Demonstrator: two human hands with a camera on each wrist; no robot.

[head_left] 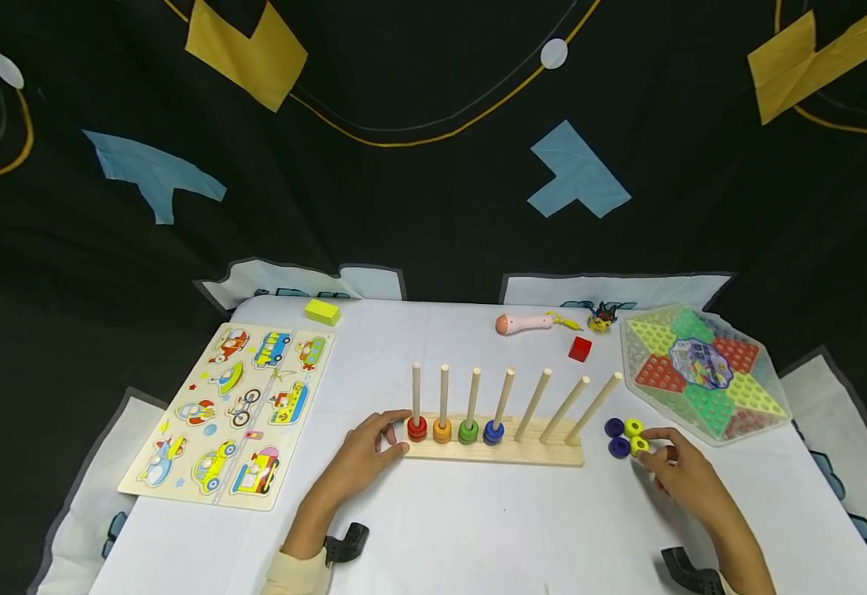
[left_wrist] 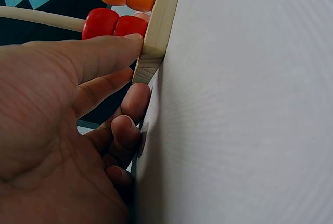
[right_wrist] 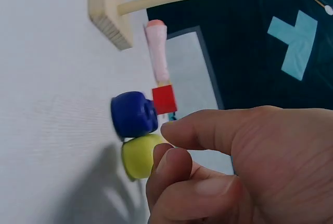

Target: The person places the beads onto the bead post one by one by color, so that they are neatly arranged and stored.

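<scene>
A wooden peg stand (head_left: pixel 493 453) has a row of upright pegs. Red beads (head_left: pixel 416 428), orange beads (head_left: pixel 442 430), green beads (head_left: pixel 468 430) and blue beads (head_left: pixel 493 432) sit on the left pegs. My left hand (head_left: pixel 364 453) grips the stand's left end, thumb on the near side beside the red beads (left_wrist: pixel 115 24). Right of the stand, my right hand (head_left: pixel 682 471) has thumb and a fingertip at the nearer yellow bead (head_left: pixel 638 446), pinching at its edge. Another yellow bead (head_left: pixel 633 427) and two dark blue beads (head_left: pixel 618 447) lie against it.
At left lies a wooden vehicle puzzle board (head_left: pixel 213 430), with a yellow block (head_left: pixel 322 311) behind it. A pink toy microphone (head_left: pixel 524 323), a red cube (head_left: pixel 579 349) and a small figure (head_left: pixel 602 318) lie at the back. A hexagonal game box (head_left: pixel 704 372) sits at right.
</scene>
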